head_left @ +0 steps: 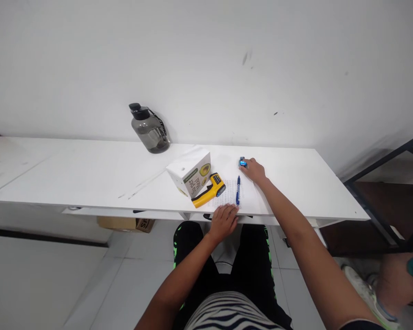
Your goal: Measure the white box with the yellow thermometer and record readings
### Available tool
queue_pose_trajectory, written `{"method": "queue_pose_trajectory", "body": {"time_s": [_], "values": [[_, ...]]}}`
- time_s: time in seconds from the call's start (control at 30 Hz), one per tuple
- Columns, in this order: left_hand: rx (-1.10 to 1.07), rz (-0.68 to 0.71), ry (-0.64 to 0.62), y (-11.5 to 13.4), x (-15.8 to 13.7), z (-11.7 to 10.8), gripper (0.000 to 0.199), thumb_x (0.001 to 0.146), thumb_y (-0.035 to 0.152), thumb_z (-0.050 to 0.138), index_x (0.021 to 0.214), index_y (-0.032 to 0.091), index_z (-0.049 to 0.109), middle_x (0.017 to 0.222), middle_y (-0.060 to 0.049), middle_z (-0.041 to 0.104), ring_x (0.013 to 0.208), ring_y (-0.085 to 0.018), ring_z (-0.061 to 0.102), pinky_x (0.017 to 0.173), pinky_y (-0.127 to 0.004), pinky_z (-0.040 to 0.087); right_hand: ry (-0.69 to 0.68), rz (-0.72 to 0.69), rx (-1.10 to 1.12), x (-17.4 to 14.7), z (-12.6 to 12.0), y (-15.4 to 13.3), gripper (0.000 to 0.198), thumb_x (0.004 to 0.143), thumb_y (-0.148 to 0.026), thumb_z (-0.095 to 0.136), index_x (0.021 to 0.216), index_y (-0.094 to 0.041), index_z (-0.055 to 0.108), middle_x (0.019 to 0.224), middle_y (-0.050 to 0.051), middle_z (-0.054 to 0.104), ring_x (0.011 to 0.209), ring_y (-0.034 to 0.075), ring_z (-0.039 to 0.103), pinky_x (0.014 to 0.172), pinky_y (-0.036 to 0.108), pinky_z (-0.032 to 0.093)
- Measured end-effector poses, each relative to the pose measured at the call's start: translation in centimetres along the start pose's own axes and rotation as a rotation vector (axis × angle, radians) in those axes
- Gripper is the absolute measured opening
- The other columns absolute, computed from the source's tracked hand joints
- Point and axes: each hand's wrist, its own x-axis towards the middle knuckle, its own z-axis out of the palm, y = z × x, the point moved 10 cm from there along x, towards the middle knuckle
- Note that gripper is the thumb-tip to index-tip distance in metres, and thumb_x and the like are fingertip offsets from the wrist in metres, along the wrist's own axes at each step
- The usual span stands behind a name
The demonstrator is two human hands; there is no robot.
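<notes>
One small blue gadget (242, 162) sits far back on the white table (72, 174), and your right hand (253, 171) is stretched out to it, fingertips right up against it; whether those fingers are pinched on it or only touching, you can't tell from here. Just nearer to you lies a blue pen (238, 190), resting on a sheet of bubble wrap (227, 195). Your left hand (223, 221) is flat on the table's front edge, fingers together and laid on the near end of that wrap, gripping nothing. Just left of the pen, there's a yellow thermometer gun (209, 189) leaning against a white box (191, 175) with an avocado printed on it. Further back by the wall stands a smoky grey water bottle (149, 129), well apart from both hands.
</notes>
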Motion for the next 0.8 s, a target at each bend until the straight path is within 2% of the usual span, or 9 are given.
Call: {"method": "queue_pose_trajectory", "body": {"time_s": [0.27, 0.37, 0.57, 0.8], "values": [[-0.007, 0.010, 0.019, 0.1, 0.1, -0.2, 0.039, 0.087, 0.029, 0.053, 0.126, 0.021, 0.054, 0.121, -0.007, 0.063, 0.116, -0.022, 0.054, 0.103, -0.040, 0.035, 0.035, 0.033, 0.032, -0.5, -0.1, 0.2, 0.026, 0.086, -0.042, 0.054, 0.105, -0.024, 0.057, 0.098, 0.007, 0.065, 0.088, 0.024, 0.059, 0.067, 0.029, 0.038], [-0.013, 0.003, 0.010, 0.0, 0.1, -0.1, 0.040, 0.087, 0.029, 0.053, 0.126, 0.021, 0.054, 0.121, -0.008, 0.063, 0.116, -0.022, 0.054, 0.102, -0.040, 0.035, 0.035, 0.070, 0.048, -0.8, 0.1, 0.5, 0.029, 0.087, -0.042, 0.053, 0.107, -0.023, 0.053, 0.092, 0.006, 0.066, 0.081, 0.023, 0.060, 0.064, 0.029, 0.037], [-0.015, 0.018, 0.020, 0.1, 0.1, -0.3, 0.043, 0.086, 0.029, 0.055, 0.127, 0.020, 0.053, 0.120, -0.009, 0.063, 0.116, -0.023, 0.054, 0.103, -0.040, 0.035, 0.027, 0.039, 0.042, -1.1, 0.0, 0.0, 0.036, 0.090, -0.041, 0.049, 0.122, -0.024, 0.048, 0.108, 0.007, 0.064, 0.091, 0.023, 0.060, 0.070, 0.029, 0.040], [-0.013, 0.026, 0.060, 0.2, 0.1, -0.6, 0.043, 0.084, 0.029, 0.057, 0.125, 0.019, 0.054, 0.118, -0.008, 0.064, 0.114, -0.022, 0.054, 0.102, -0.038, 0.035, 0.040, 0.015, -0.070, -1.0, 0.5, -0.3, 0.040, 0.092, -0.042, 0.044, 0.129, -0.026, 0.049, 0.115, 0.007, 0.060, 0.095, 0.022, 0.060, 0.075, 0.029, 0.044]]}}
